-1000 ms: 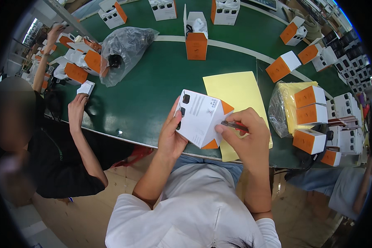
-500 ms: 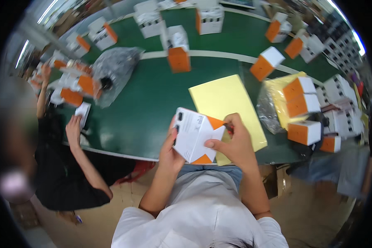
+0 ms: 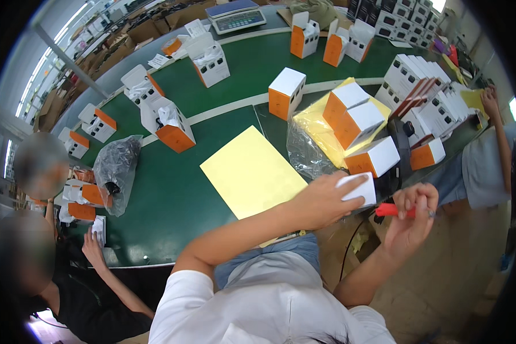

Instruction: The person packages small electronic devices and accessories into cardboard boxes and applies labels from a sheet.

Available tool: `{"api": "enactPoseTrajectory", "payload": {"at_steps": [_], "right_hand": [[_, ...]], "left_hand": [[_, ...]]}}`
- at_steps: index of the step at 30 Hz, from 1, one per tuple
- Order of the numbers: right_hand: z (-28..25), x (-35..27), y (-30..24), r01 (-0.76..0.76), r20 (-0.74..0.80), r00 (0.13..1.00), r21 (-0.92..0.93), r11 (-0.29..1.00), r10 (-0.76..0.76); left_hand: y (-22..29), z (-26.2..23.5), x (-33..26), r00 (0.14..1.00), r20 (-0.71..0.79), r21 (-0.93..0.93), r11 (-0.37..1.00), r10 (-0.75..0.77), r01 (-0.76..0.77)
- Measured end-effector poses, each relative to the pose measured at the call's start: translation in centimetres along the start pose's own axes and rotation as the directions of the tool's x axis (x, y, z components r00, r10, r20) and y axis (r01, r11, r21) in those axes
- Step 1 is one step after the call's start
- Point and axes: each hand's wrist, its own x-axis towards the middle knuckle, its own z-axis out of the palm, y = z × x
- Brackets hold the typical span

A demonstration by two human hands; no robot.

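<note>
My left hand (image 3: 322,200) reaches across to the right and grips a small white box (image 3: 360,191) at the table's front edge, beside a row of orange-and-white boxes. Beyond the table edge, my right hand (image 3: 411,221) is closed round a slim red stick-like tool (image 3: 394,210); its exact kind is not clear. A yellow sheet (image 3: 252,172) lies flat on the green table, partly under my left forearm. Closest to the held box stands an orange-and-white box (image 3: 372,157).
More boxes (image 3: 350,112) rest on a yellow plastic bag (image 3: 315,129). White cartons (image 3: 415,80) are stacked at the right. Open boxes (image 3: 169,123) stand further left near a clear bag (image 3: 117,169). Co-workers are at both sides; one hand (image 3: 92,247) touches a small box.
My view has swung to the right. Both hands have moved right from in front of my body, the left carrying the white box toward the other boxes. The right hand has let go of the box.
</note>
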Motion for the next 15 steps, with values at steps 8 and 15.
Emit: {"api": "enactPoseTrajectory", "payload": {"at_steps": [8, 15], "right_hand": [[-1.0, -0.8, 0.3, -0.083, 0.148, 0.985, -0.043, 0.996, 0.088], [4.5, -2.8, 5.1, -0.244, 0.516, 0.743, -0.384, 0.891, 0.426]], "left_hand": [[-2.5, -2.8, -2.2, 0.903, -0.425, 0.169, 0.976, -0.053, 0.137], [-14.1, -11.2, -16.8, 0.0, -0.961, -0.094, 0.324, -0.278, 0.941]]}}
